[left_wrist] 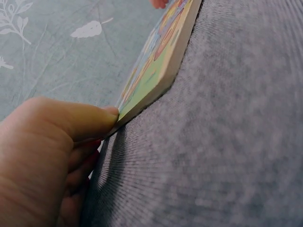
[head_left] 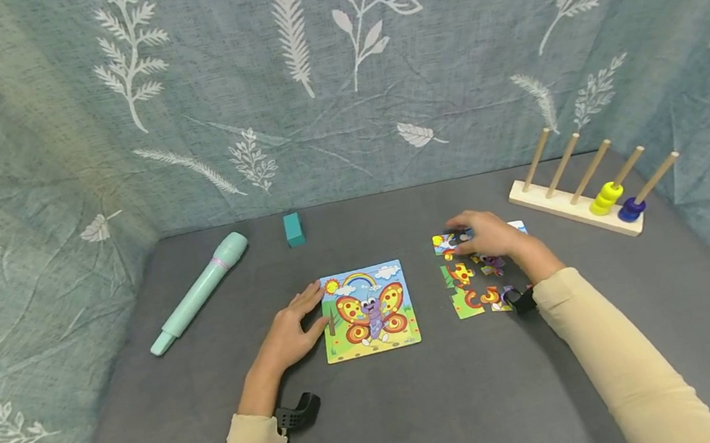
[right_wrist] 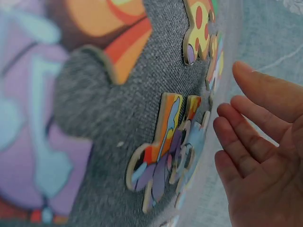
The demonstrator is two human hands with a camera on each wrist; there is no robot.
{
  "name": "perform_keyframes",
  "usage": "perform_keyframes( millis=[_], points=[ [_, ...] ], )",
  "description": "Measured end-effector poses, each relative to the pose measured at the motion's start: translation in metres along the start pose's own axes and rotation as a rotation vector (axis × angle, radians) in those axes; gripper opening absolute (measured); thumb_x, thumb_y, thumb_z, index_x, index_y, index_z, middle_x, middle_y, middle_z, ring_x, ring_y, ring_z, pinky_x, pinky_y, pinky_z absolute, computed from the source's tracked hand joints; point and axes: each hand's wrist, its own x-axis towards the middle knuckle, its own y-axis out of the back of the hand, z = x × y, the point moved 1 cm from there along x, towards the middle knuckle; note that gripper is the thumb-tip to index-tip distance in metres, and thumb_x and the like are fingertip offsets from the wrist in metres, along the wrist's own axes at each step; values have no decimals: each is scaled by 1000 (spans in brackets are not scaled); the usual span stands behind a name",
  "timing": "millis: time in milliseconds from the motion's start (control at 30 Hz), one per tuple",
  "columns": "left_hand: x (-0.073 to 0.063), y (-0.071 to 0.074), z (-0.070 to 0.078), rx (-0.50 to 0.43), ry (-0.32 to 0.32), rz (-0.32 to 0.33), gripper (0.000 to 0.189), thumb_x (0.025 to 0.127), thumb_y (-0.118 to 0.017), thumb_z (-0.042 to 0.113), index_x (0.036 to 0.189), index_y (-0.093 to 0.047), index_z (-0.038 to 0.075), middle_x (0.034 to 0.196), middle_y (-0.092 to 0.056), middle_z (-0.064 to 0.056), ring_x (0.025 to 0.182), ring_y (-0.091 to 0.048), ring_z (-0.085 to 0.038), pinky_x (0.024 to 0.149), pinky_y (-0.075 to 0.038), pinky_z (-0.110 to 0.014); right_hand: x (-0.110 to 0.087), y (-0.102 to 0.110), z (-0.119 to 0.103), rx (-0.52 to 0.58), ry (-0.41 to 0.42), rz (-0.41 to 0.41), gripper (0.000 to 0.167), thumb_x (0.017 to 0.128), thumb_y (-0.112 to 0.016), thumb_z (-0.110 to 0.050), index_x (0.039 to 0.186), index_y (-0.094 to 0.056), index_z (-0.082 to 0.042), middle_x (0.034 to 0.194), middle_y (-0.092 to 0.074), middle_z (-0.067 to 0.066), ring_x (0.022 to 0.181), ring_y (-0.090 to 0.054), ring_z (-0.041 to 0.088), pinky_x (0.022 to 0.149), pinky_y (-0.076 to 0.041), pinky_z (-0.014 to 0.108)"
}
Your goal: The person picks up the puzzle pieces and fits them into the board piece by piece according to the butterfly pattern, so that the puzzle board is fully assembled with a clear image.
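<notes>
A square butterfly picture board lies flat in the middle of the table. My left hand rests at its left side, thumb and fingertips touching the edge; the left wrist view has the thumb against the board's rim. To the right, loose wooden puzzle pieces with matching butterfly artwork lie apart in rough rows. Over the back pieces hovers my right hand, partly hiding them. In the right wrist view its fingers are loosely bent, with nothing between them, beside an orange-and-purple piece.
A wooden peg stand with yellow and blue rings is at the back right. Behind the board stands a teal block. A mint-green tube lies at the left. Patterned cloth hangs along the table's back and sides.
</notes>
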Motion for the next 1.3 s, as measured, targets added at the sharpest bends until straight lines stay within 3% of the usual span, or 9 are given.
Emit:
perform_keyframes(
  millis=[400, 833, 1300],
  points=[
    [0, 0, 0, -28, 7, 17, 56, 89, -66, 22, 140, -47, 5, 147, -41, -16, 135, -38, -39, 112, -34, -54, 7, -6, 1, -28, 28, 1, 39, 82, -71, -6, 120, -62, 3, 122, -55, 21, 115, -51, 39, 98, -45, 52],
    [-1, 0, -2, -41, 9, 38, 56, 88, -67, 20, 138, -49, 5, 146, -43, -16, 135, -38, -38, 114, -32, -53, 7, -8, 1, -53, 59, 43, 35, 82, -72, -8, 114, -64, 1, 119, -58, 21, 112, -53, 38, 97, -45, 52],
    [-3, 4, 0, -52, 18, 17, 56, 89, -65, 23, 139, -48, 6, 147, -42, -14, 136, -38, -35, 114, -32, -52, 0, -7, -12, -67, 76, 65, 40, 85, -69, -12, 121, -61, 2, 121, -58, 22, 113, -54, 39, 98, -46, 54]
  ],
)
